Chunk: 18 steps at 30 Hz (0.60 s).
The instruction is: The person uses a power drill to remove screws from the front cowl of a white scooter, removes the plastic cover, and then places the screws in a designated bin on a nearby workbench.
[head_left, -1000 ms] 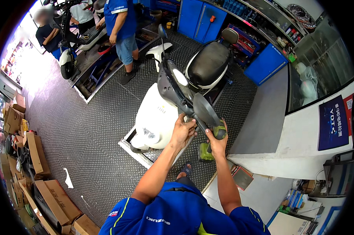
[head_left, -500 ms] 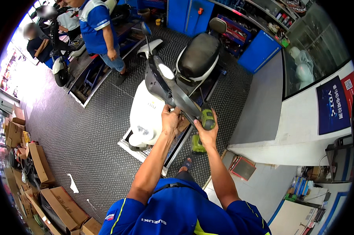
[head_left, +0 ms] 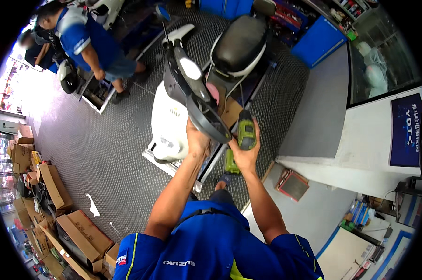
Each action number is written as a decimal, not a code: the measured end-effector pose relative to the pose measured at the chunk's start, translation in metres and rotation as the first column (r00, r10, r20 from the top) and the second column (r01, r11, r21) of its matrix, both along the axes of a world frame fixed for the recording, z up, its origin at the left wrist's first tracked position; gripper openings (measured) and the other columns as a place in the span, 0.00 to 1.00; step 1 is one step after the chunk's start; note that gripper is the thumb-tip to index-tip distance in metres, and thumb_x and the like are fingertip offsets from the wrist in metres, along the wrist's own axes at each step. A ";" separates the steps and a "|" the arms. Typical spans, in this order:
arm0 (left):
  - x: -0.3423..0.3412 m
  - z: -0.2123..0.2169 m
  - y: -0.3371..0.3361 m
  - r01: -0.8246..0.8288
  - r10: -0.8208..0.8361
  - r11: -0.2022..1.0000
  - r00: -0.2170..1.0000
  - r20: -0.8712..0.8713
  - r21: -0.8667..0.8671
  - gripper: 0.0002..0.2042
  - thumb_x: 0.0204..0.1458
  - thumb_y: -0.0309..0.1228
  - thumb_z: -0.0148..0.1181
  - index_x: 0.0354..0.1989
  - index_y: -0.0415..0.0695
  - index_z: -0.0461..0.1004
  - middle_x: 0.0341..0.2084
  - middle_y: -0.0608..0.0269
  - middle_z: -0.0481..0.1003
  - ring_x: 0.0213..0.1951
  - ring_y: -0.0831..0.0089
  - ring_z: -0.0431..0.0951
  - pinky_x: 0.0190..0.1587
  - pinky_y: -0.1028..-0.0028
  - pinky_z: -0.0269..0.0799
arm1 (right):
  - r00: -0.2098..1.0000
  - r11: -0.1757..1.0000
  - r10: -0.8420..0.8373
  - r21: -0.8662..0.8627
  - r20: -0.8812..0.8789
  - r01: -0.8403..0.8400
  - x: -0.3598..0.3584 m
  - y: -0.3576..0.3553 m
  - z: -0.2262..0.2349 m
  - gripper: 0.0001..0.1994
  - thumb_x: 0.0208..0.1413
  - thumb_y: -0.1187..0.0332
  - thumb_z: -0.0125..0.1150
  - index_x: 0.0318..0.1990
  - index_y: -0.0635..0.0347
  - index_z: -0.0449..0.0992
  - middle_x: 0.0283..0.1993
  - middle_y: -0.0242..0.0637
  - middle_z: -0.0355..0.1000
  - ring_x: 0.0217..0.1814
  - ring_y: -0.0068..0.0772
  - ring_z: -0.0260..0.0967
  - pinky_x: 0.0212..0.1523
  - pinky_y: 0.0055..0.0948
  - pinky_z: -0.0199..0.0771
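Observation:
A white scooter (head_left: 169, 122) with a black seat (head_left: 239, 46) stands in front of me. Over its front end is a curved dark grey plastic panel (head_left: 202, 123), reaching from the handlebar area towards me. My left hand (head_left: 198, 141) grips the panel's left underside, its fingertips partly hidden behind it. In my right hand (head_left: 247, 153) is a green-and-black cordless drill (head_left: 246, 132), its long thin bit directed away from me. The thumb of that hand lies at the panel's near end. The drill's battery end shows below the hand.
Several cardboard boxes (head_left: 84, 235) lie at the left. A white plastic piece (head_left: 93, 205) is on the textured floor. A co-worker (head_left: 87, 46) in blue walks near another lift at the far left. A white counter (head_left: 332, 170) stands at my right, blue cabinets (head_left: 319, 41) beyond.
The dark panel has swung nearer to me, uncovering a pink round thing and brown board behind it. My left hand has shifted slightly left. The co-worker has moved left and turned.

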<state>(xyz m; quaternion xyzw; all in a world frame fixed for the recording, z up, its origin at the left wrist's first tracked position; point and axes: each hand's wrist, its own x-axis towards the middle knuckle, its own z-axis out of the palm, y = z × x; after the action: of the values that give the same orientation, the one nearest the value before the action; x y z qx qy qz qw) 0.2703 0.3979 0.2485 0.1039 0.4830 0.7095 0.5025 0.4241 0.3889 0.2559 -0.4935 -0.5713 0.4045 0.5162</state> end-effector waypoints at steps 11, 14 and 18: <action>-0.006 0.049 -0.032 -0.029 -0.094 0.965 0.888 -0.450 -0.260 0.17 0.64 0.28 0.58 0.58 0.34 0.72 0.22 0.64 0.75 0.19 0.79 0.70 0.22 0.75 0.66 | 0.995 0.994 0.077 0.076 -0.055 -0.073 0.004 0.016 0.012 0.44 0.48 0.75 0.77 0.73 0.65 0.57 0.64 0.48 0.69 0.58 0.37 0.72 0.60 0.33 0.74; -0.029 0.058 -0.064 -0.071 -0.153 0.934 0.806 -0.572 -0.349 0.18 0.64 0.33 0.60 0.56 0.32 0.74 0.19 0.64 0.74 0.18 0.78 0.70 0.22 0.74 0.66 | 0.988 0.995 0.089 -0.035 -0.125 -0.094 0.013 0.019 0.007 0.44 0.49 0.77 0.76 0.73 0.65 0.58 0.63 0.46 0.70 0.58 0.35 0.72 0.60 0.32 0.74; -0.069 0.037 -0.094 -0.146 -0.166 0.917 0.707 -0.688 -0.371 0.15 0.64 0.32 0.60 0.48 0.29 0.76 0.22 0.62 0.75 0.21 0.79 0.72 0.23 0.75 0.69 | 0.993 0.993 0.098 0.073 -0.063 -0.093 0.033 0.041 -0.026 0.44 0.49 0.75 0.77 0.73 0.61 0.59 0.58 0.42 0.73 0.53 0.31 0.73 0.54 0.29 0.78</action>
<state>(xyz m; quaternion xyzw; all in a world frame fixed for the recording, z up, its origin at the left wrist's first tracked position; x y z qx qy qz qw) 0.2011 0.3040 0.2856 0.2657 0.7715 0.4983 0.2930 0.4570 0.4297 0.2300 -0.4335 -0.5907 0.4247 0.5318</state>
